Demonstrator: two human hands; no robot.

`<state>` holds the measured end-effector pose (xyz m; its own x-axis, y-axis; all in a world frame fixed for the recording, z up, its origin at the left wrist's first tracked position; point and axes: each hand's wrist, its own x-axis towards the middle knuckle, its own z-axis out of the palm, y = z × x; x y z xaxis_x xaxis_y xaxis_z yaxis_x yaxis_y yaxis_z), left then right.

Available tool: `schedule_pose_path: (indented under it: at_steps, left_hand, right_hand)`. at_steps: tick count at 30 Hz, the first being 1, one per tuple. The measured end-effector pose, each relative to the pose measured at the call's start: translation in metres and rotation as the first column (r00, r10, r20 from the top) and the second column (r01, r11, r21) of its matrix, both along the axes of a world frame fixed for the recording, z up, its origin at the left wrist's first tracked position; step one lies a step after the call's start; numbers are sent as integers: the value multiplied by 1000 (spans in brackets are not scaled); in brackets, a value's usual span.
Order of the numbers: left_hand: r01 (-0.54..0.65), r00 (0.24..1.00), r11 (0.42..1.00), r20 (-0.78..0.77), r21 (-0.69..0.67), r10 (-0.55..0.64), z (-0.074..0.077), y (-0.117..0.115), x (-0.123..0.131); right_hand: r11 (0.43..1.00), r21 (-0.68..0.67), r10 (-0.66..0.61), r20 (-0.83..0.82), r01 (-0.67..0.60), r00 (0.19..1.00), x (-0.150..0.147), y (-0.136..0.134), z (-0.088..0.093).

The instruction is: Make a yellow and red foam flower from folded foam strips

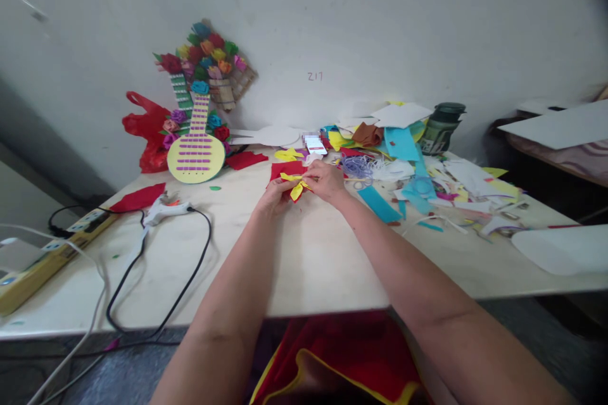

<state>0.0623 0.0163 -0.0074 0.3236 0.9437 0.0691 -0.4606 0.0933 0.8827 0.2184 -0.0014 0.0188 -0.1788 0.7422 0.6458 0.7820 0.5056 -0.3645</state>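
Near the middle of the table, my left hand (276, 195) and my right hand (327, 181) meet at a small piece of yellow crepe paper (297, 191). The fingers of both hands are pinched on it, my left hand from the left and my right hand from the upper right. The yellow piece is crumpled, with pointed ends. Red paper (285, 169) lies behind and under it. More yellow paper (289, 154) rests just beyond the red. A phone (315, 144) with a lit screen stands behind my right hand.
A white glue gun (166, 210) with a looping black cord and a yellow power strip (57, 259) are at left. A paper lute (196, 158) leans behind them. Paper scraps (401, 142), purple string (358, 166) and a green bottle (441, 128) crowd the right side.
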Motion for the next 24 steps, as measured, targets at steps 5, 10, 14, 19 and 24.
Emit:
schedule_pose_path:
  at_steps: [5, 10, 14, 19, 24]
  left_hand:
    - [-15, 1000, 999, 17, -29, 15, 6, -5, 2]
    - [-76, 997, 997, 15, -14, 77, 6, -6, 4]
    - [-113, 993, 993, -21, 38, 114, 4, -3, 4]
    - [-179, 982, 983, -50, 46, 181, 5, -2, -1]
    - [-175, 982, 983, -54, 64, 178, 4, -1, -3]
  right_hand:
    - [1000, 20, -18, 58, 17, 998, -1, -3, 1]
    - [1000, 0, -29, 49, 29, 998, -1, -2, -1]
    - [996, -79, -35, 61, 40, 997, 4, 2, -2]
    - [979, -181, -77, 108, 96, 991, 12, 6, 0]
    - [953, -276, -107, 79, 125, 991, 15, 3, 6]
